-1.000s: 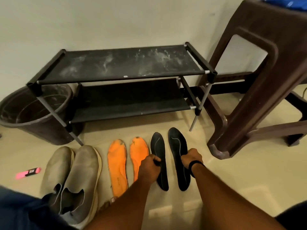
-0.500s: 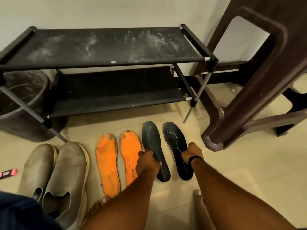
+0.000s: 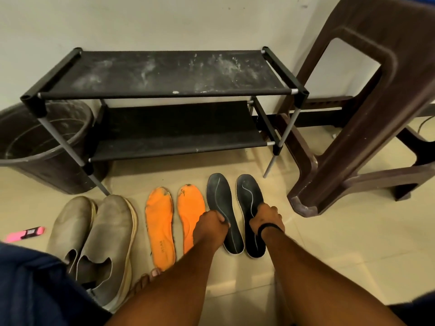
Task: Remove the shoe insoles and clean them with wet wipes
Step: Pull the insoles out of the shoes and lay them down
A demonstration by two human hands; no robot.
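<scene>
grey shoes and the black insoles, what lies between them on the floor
In the head view, two orange insoles lie side by side between the grey shoes and the black insoles, with the left hand over one.

I note a row on the floor, left to right: a pair of slip-on shoes [image 3: 94, 245], two insoles [image 3: 175, 225] side by side, then two further insoles [image 3: 237, 208]. My left hand [image 3: 210, 228] rests on the left one of these, my right hand [image 3: 267, 220] on the right one. Behind the row stands a two-tier shoe rack [image 3: 164, 90] against the wall. A bucket [image 3: 44, 147] sits at its left end, a plastic stool [image 3: 367, 109] to its right. A highlighter [image 3: 26, 234] lies left of the shoes.
</scene>
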